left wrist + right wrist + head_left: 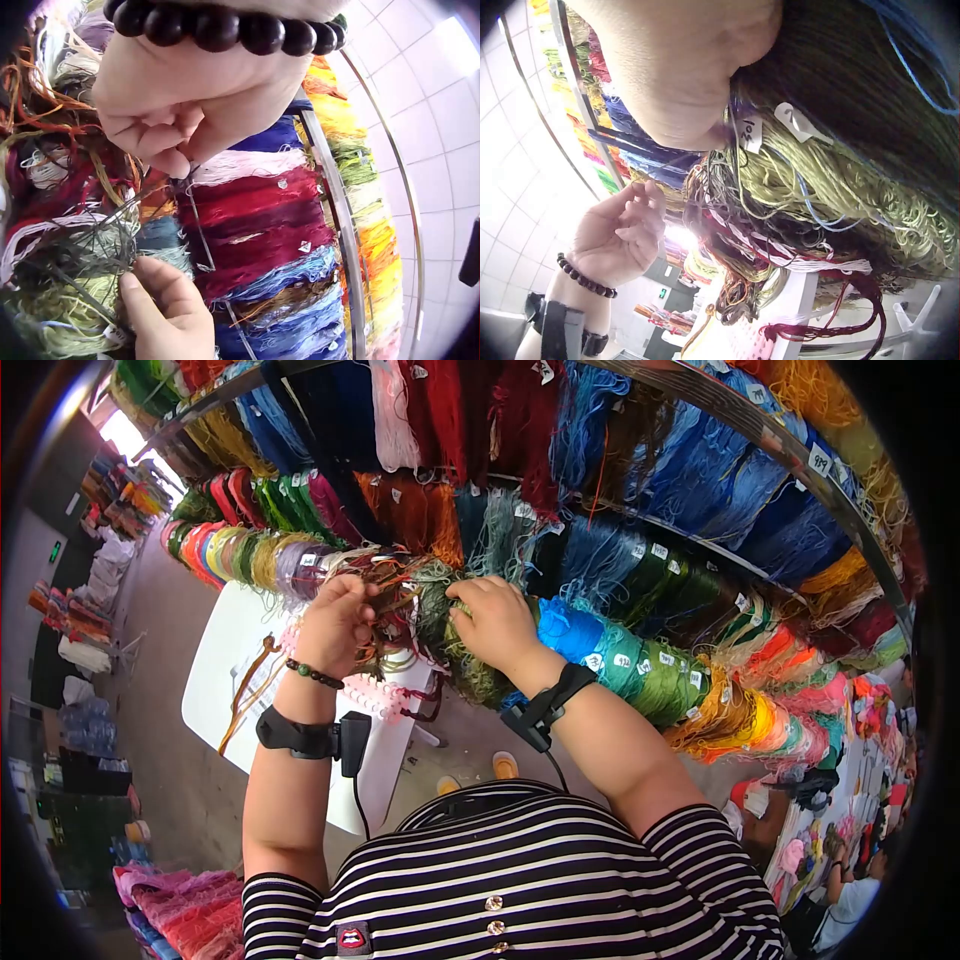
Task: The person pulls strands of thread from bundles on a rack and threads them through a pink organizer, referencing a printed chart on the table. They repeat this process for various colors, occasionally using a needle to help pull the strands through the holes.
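Note:
In the head view, the left hand is over the hanging skeins at centre, its fingers curled. The left wrist view shows that hand pinching thin dark strands between thumb and forefinger, drawn taut from a grey-green skein. The right hand lies on the grey-green skeins, thumb and fingers bent round some threads; in the left wrist view the right hand pinches the same dark threads. In the right wrist view, olive-green skeins with paper tags hang under the right hand, whose fingertips are hidden.
A white table stands below the skeins at left, with brown threads and a pink beaded item on it. Rows of coloured, tagged skeins hang from curved metal rails ahead. A blue skein adjoins the right hand.

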`<state>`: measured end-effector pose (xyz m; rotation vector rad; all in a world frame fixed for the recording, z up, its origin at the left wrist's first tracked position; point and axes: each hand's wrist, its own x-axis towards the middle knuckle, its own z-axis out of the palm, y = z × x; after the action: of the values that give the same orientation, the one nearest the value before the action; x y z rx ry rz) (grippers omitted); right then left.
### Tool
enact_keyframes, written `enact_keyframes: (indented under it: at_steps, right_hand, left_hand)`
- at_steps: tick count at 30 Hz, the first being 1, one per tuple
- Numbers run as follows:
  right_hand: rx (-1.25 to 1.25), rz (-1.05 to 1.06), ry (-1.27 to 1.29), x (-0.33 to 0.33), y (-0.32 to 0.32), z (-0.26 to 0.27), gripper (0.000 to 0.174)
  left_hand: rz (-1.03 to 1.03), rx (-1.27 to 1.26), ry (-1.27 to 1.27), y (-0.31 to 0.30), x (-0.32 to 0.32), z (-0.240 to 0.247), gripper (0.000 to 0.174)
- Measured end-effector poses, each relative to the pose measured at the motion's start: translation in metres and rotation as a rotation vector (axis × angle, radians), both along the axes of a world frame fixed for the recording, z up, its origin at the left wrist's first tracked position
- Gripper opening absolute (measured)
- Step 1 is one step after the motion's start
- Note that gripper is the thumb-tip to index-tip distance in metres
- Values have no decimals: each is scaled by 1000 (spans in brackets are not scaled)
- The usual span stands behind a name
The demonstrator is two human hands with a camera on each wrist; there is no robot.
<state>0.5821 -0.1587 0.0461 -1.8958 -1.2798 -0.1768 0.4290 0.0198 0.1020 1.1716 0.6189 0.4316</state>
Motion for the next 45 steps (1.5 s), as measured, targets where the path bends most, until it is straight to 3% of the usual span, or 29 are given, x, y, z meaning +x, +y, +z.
enact_keyframes:
  at_steps: [4, 8, 10, 11, 13, 15, 16, 17, 19, 20, 21, 22, 23, 25, 27, 29, 33, 38, 43, 45]
  right_hand:
    - [-2, -1, -9, 1, 0, 1, 21]
    - [-12, -6, -13, 1, 1, 0, 22]
    - [-11, -4, -28, 0, 0, 1, 23]
    - [-15, -3, -29, 0, 0, 1, 23]
    - [-20, 2, -33, 1, 1, 2, 23]
    - [-41, 20, -17, 2, 2, 3, 25]
    - [-44, 35, -5, 3, 3, 3, 25]
    - [-47, 54, 7, 4, 4, 4, 26]
    - [-76, 73, -50, 2, 3, 19, 28]
    - [-76, 95, -90, -7, 5, 36, 27]
    - [-73, 129, -130, -19, 9, 55, 27]
    - [-48, 240, -103, -36, 18, 75, 26]
    - [-20, 355, -76, -57, 27, 96, 25]
    - [-281, 611, 262, -109, 43, 140, 26]
    - [-263, 875, 446, -158, 68, 139, 28]
    - [-253, 1023, 406, -206, 82, 148, 32]
    - [-82, 1131, 333, -280, 96, 140, 41]
    - [-389, 1187, 798, -309, 107, 133, 22]
    - [-460, 1093, 757, -299, 116, 124, 16]
    - [-467, 1019, 703, -293, 117, 125, 16]
  left_hand:
    - [97, 159, -57, 15, -39, 34, 5]
    - [344, 484, 7, 48, -138, 85, 18]
    - [426, 547, -88, 93, -224, 99, 25]
    - [662, 453, -29, 91, -262, 124, 23]
    - [615, 398, -163, 161, -411, 138, 25]
    - [948, 477, -206, 188, -556, 157, 18]
    - [1211, 464, -152, 192, -628, 167, 20]
    - [1434, 547, -123, 167, -660, 175, 26]
    - [1577, 737, 188, 120, -690, 181, 25]
    - [1471, 713, 303, 99, -680, 177, 28]
    - [1303, 675, 247, 105, -699, 156, 30]
    - [1085, 875, 244, 88, -655, 137, 34]
    - [970, 594, 226, 35, -559, 148, 36]
    - [938, 521, 212, -10, -446, 138, 24]
    - [779, 346, -13, -31, -397, 130, 18]
    - [661, 259, -149, -44, -362, 126, 14]
    - [561, 156, -222, -54, -334, 114, 14]
    - [510, 32, -318, -59, -322, 98, 10]
    - [467, -24, -318, -56, -325, 91, 10]
    - [480, 103, -170, -51, -333, 88, 13]
